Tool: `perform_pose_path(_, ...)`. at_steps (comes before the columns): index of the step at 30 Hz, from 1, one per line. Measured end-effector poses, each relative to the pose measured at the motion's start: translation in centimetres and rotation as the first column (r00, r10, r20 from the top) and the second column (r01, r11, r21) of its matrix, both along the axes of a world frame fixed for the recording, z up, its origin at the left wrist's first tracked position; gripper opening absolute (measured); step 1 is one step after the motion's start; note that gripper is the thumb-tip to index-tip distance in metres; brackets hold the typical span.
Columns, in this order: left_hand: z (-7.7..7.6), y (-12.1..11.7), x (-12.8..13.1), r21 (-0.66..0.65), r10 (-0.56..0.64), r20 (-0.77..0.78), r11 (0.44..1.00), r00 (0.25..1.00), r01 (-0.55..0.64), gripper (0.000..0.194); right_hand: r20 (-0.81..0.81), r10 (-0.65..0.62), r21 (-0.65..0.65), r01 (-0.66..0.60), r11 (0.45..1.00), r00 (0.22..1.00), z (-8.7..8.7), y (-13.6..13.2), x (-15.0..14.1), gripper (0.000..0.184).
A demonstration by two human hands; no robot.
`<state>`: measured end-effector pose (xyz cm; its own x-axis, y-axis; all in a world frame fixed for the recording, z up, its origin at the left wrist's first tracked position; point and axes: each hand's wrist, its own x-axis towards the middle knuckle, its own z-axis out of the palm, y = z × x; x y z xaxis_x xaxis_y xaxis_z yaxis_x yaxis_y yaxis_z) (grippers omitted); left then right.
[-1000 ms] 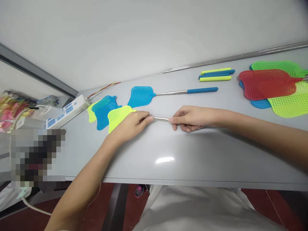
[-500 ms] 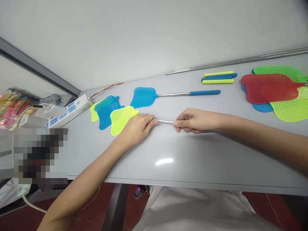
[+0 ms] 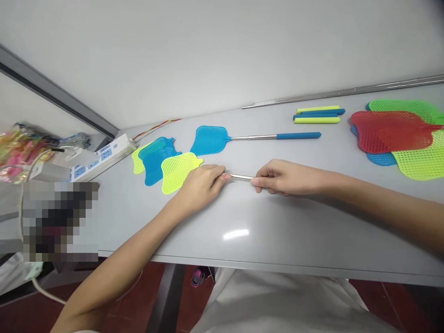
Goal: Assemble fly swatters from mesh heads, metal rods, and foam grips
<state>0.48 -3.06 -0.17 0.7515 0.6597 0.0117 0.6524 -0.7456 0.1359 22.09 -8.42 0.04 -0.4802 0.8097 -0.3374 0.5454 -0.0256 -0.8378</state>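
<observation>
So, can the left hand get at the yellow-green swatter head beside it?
Likely yes: the left hand sits right by the yellow-green swatter head with nothing between, though it pinches a steel rod it would probably need to release.

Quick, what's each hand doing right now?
Left hand: closed, holding a metal rod.
Right hand: closed, holding the same metal rod at its other end.

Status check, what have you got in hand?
Left hand and right hand pinching a thin silver metal rod. Lime-green plastic mesh swatter head by the left hand.
</observation>
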Motion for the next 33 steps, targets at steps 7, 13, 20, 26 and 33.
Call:
perform_pose_path(7, 0.1, -0.3, 0.1, -0.003, 0.021, 0.000, 1.000, 1.000, -0.021, 0.033, 0.099, 0.020, 0.129, -0.033, 0.991, 0.995, -0.2, 0.0, -0.2, 0.033)
perform_pose_path(13, 0.2, -0.6, 0.3, -0.004, 0.030, -0.013, 1.000, 0.999, -0.030, 0.034, 0.129, 0.022, 0.158, -0.042, 0.987, 0.991, 0.0, -0.2, -0.4, 0.032)
perform_pose_path(20, 0.3, -1.2, 0.6, -0.010, 0.047, -0.014, 0.999, 0.999, -0.048, 0.037, 0.155, 0.033, 0.178, -0.061, 0.982, 0.987, 0.0, -0.2, -0.4, 0.033)
perform_pose_path(26, 0.1, -1.7, 0.9, -0.028, 0.062, 0.008, 0.998, 0.998, -0.062, 0.036, 0.174, 0.034, 0.181, -0.066, 0.981, 0.984, 0.0, -0.3, -0.5, 0.035)
perform_pose_path(33, 0.2, -1.4, 1.0, -0.097, 0.066, 0.031, 0.993, 0.997, -0.063, 0.038, 0.068, 0.007, 0.037, -0.009, 0.999, 0.998, 0.0, 0.0, -0.4, 0.037)
